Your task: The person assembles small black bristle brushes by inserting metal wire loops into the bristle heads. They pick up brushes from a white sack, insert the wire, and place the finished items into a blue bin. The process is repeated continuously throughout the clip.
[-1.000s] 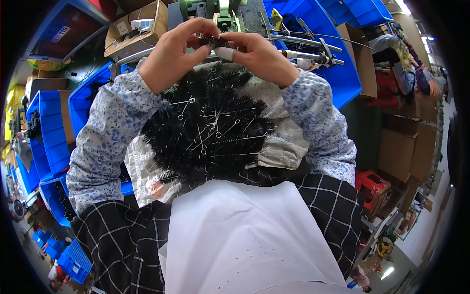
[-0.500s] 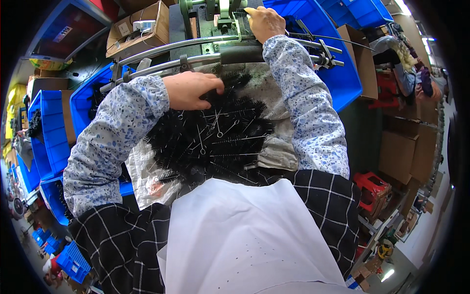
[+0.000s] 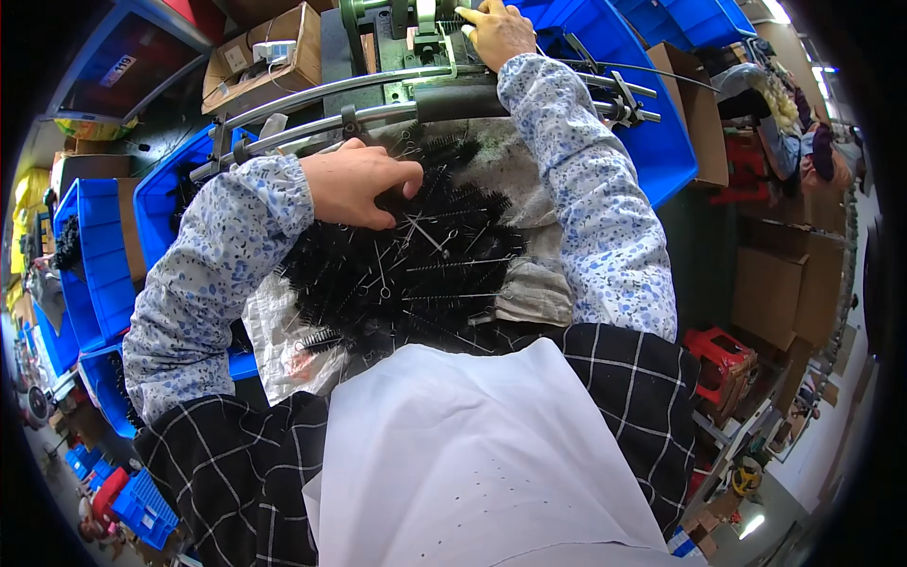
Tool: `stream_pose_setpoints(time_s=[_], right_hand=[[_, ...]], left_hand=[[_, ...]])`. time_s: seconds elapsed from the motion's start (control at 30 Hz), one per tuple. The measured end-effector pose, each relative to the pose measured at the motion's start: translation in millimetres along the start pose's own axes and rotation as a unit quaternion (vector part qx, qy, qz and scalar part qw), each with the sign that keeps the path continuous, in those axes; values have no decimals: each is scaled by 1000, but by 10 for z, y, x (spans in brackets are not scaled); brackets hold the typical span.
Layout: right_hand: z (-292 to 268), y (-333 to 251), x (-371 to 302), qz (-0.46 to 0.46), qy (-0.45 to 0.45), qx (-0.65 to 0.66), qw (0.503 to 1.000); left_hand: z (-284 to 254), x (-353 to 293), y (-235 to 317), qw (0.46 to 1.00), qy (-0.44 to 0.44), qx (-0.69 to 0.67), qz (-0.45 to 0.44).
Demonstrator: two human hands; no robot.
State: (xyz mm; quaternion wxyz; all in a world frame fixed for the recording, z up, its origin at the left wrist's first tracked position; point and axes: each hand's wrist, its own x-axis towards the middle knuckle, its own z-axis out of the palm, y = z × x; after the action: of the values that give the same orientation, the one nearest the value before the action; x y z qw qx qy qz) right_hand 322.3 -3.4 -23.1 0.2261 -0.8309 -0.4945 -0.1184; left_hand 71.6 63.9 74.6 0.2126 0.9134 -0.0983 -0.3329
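A heap of black twisted-wire brushes with ring-ended metal stems lies in front of me. Over its upper left part hovers my left hand, thumb and fingers curled but apart, with nothing seen in it. At the metal machine beyond the heap, my right hand has its thumb and index fingertip, which look yellow, closed about a small dark-bristled brush. The hold is partly hidden by the fingers and machine parts.
Two metal rails cross between the heap and the machine. Blue bins stand on both sides, with an open cardboard box at the far left. A pale sack lies under the brushes. A red stool is at the right.
My left hand has drawn slightly left and its thumb and fingers have spread apart. My right hand has shifted a little left and farther away at the machine. Some top brushes have moved.
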Motion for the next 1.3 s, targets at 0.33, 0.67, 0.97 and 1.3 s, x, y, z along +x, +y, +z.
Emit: stream_pose_setpoints(time_s=[0.33,0.67,0.97,1.3], right_hand=[[128,135,-152,60,11,-60,996],[216,-375,11,60,9,-70,996],[24,73,-115,63,-8,-88,994],[-32,712,194,81,-150,-49,984]], left_hand=[[-239,-443,94,967,172,-170,85],[-389,-439,201,966,189,-177,-12],[-352,-700,22,945,219,-235,-64],[-232,-532,-111,927,308,-207,51]])
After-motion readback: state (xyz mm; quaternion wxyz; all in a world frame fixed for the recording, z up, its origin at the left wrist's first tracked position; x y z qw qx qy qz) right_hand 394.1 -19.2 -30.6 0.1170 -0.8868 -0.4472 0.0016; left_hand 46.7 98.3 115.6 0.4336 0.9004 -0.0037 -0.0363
